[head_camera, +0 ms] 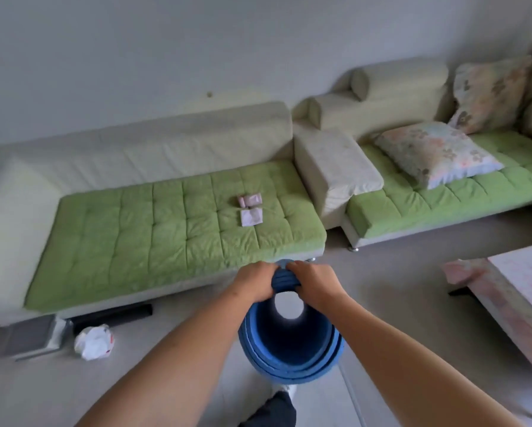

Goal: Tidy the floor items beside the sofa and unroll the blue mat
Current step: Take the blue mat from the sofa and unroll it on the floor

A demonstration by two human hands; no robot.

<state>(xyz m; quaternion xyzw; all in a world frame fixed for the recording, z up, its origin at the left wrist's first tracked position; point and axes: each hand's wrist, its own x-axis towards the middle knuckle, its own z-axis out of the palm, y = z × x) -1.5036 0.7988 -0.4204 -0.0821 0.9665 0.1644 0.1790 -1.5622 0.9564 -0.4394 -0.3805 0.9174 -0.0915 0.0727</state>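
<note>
Both your forearms reach forward over the floor [397, 303], and between them you hold the rolled blue mat [289, 343] end-on, so that you look straight down its hollow core. Your left hand [255, 285] and right hand [314, 285] meet at the far rim of the roll, each grip clamped on the layered edge of the foam, just in front of the green seat cushion of the sofa [172, 229]. Judging by this, you are at the unrolling step: you seem to be hunting for the loose outer end of the mat. Next you would need to lay the roll down on open floor, with the free edge underneath or pinned, and push the roll away; the space between sofa and low table [511, 291] at right looks tight, so pick your direction first. Floor items remain beside the sofa at left: a crumpled white plastic bag [93, 342], a black tube-like object [113, 314] and a grey flat box [33, 337]. Small pink packets [250, 208] lie on the cushion.
</note>
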